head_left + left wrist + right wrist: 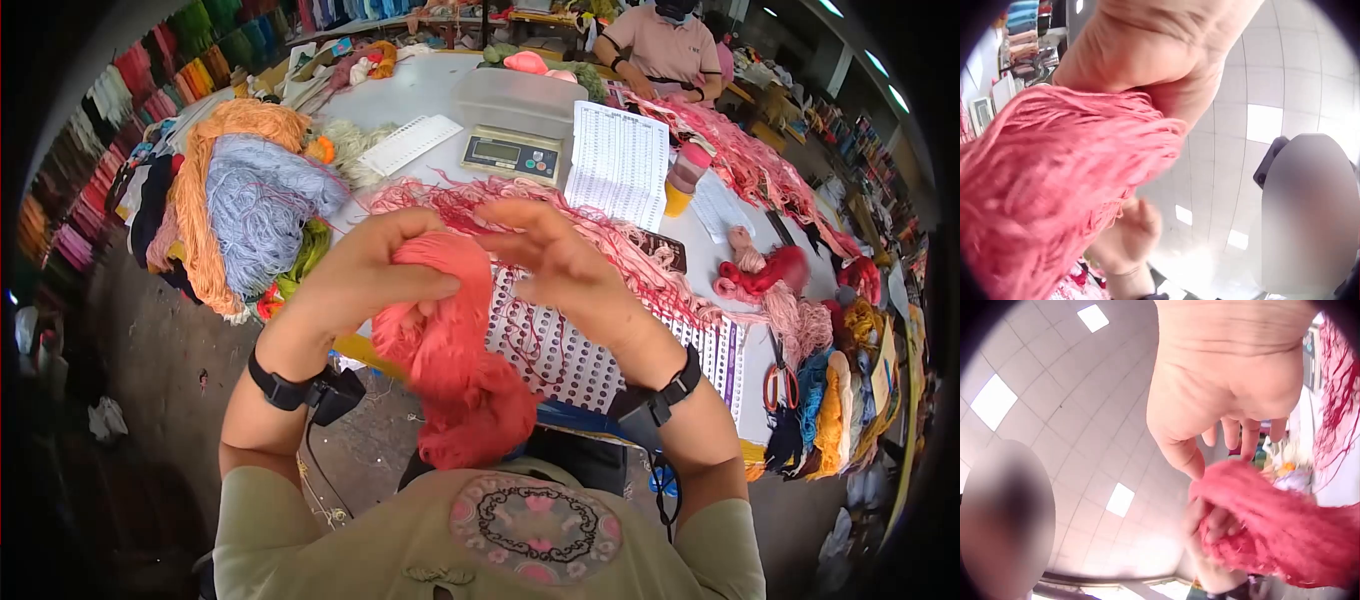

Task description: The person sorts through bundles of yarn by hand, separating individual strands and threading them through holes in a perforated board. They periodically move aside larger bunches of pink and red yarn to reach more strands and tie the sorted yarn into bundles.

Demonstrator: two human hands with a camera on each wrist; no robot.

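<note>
A coral-pink skein of yarn (455, 350) hangs before the person's chest, its lower end bunched in a loose fold. The left hand (365, 265) grips its upper part, with the thumb lying across the strands. In the left wrist view the yarn (1066, 181) spreads wide below that hand. Beside the top of the skein is the right hand (570, 265), fingers spread and slightly bent, holding nothing. The right wrist view has this hand (1229, 387) just above the loop of yarn, fingertips close to it.
A perforated card (560, 350) with loose pink and red threads lies on the table. Behind are a digital scale (510, 155), a printed sheet (618, 160) and a red-lidded jar (688, 170). Yarn heaps (265, 200) flank the left; scissors (780, 385) lie right. Another person (665, 50) works opposite.
</note>
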